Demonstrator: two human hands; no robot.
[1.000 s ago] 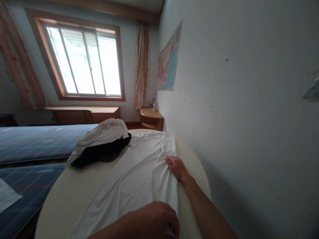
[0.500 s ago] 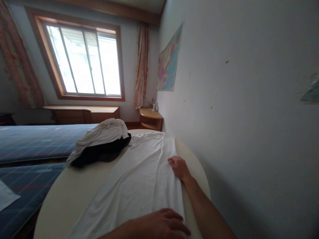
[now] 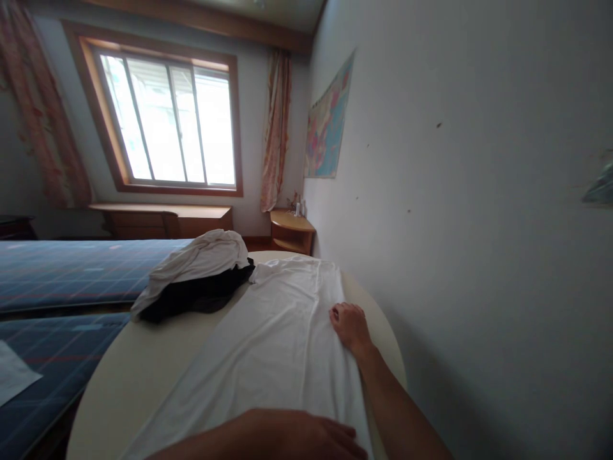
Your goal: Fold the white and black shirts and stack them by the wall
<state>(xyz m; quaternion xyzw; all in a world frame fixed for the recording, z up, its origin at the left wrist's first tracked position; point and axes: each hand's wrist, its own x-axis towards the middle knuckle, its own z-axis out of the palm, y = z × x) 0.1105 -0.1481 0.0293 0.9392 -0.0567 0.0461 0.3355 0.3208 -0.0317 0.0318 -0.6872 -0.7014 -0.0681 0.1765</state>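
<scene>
A white garment (image 3: 268,345) lies stretched lengthwise over the cream round table (image 3: 129,377), with soft creases along it. My right hand (image 3: 350,324) is at its right edge, fingers curled in on the cloth. Low in the view, my left hand (image 3: 311,437) rests across the near part of the garment, palm down with fingers stretched toward the right edge; the lower part of this hand is cut off by the frame. Beyond, on the table's left side, a heap of clothes holds a pale garment (image 3: 211,252) on top of a black one (image 3: 196,297).
Blue plaid mattresses (image 3: 96,271) stand to the left, with a white sheet or cloth (image 3: 14,374) on the nearer one. The white wall (image 3: 469,255) runs close along the right. A wooden corner shelf (image 3: 291,222) and a desk (image 3: 201,214) are at the back.
My left hand has slid slightly down and toward me, partly out of view. My right hand has shifted a little right, its fingers more curled. The view has tilted slightly.
</scene>
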